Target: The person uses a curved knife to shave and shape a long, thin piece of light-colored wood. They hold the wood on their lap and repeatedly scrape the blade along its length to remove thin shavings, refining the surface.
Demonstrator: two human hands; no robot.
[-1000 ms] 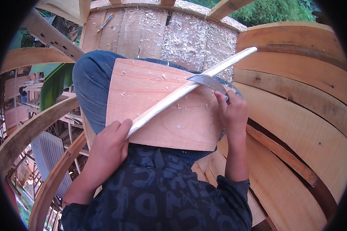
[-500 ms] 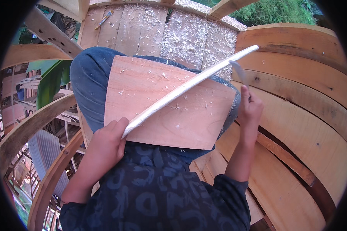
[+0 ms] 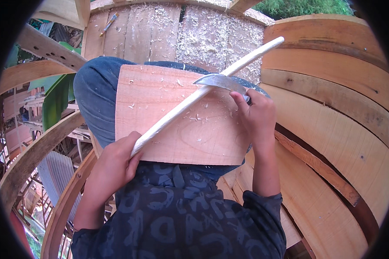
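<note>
Across my lap lies a flat wooden board (image 3: 173, 129) with a few shavings on it. A long pale whittled stick (image 3: 170, 115) slants over the board, its far end sticking out beyond my knees. My left hand (image 3: 119, 162) is closed around the stick's near end, at the board's lower left. In my right hand (image 3: 257, 112) is a knife, gripped by its dark handle, which the fingers mostly cover. The curved knife blade (image 3: 220, 81) lies across the stick past its middle, its tip pointing left.
Wood shavings (image 3: 203, 43) cover much of the plank floor ahead. A small brush-like tool (image 3: 109, 24) lies on the planks at the far left. A plank wall (image 3: 328, 77) curves along the right. Wooden rails (image 3: 39, 149) stand at the left, with a corrugated sheet (image 3: 58, 179) beyond.
My right hand has brought the knife left and inward, from beside the stick's far end onto the stick. The stick's far end has shifted slightly up in view; my left hand keeps its hold.
</note>
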